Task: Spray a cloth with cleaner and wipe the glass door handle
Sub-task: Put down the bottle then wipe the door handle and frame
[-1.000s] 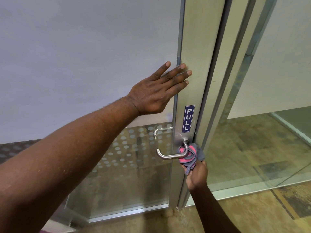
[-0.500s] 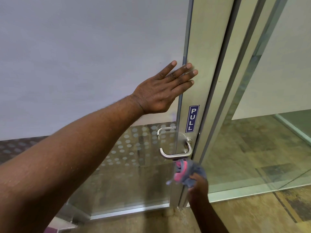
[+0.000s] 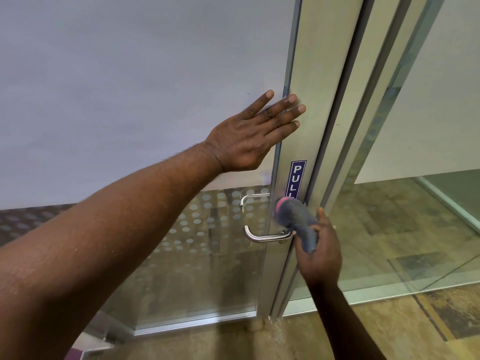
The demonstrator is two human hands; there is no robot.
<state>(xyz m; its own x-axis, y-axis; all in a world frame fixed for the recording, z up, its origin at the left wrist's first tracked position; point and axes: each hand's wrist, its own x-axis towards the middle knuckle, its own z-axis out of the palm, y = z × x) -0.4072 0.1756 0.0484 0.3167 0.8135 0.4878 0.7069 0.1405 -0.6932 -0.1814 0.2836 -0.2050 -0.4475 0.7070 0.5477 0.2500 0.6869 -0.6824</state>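
Observation:
The steel lever handle (image 3: pixel 265 237) sticks out to the left from the door's metal stile (image 3: pixel 306 141), below a blue PULL sticker (image 3: pixel 296 178). My right hand (image 3: pixel 322 255) grips a bunched grey cloth with a pink edge (image 3: pixel 293 216) and presses it against the stile at the handle's base, covering the sticker's bottom. My left hand (image 3: pixel 252 136) lies flat on the frosted glass (image 3: pixel 130 87), fingers spread, fingertips on the stile. No spray bottle is in view.
A second handle (image 3: pixel 249 200) shows through the glass on the door's far side. A fixed glass panel (image 3: pixel 405 216) and its frame stand to the right. Patterned floor (image 3: pixel 285 341) runs along the bottom.
My right hand has lifted the cloth from below the handle up onto the handle's base at the stile. The left hand has stayed flat on the door.

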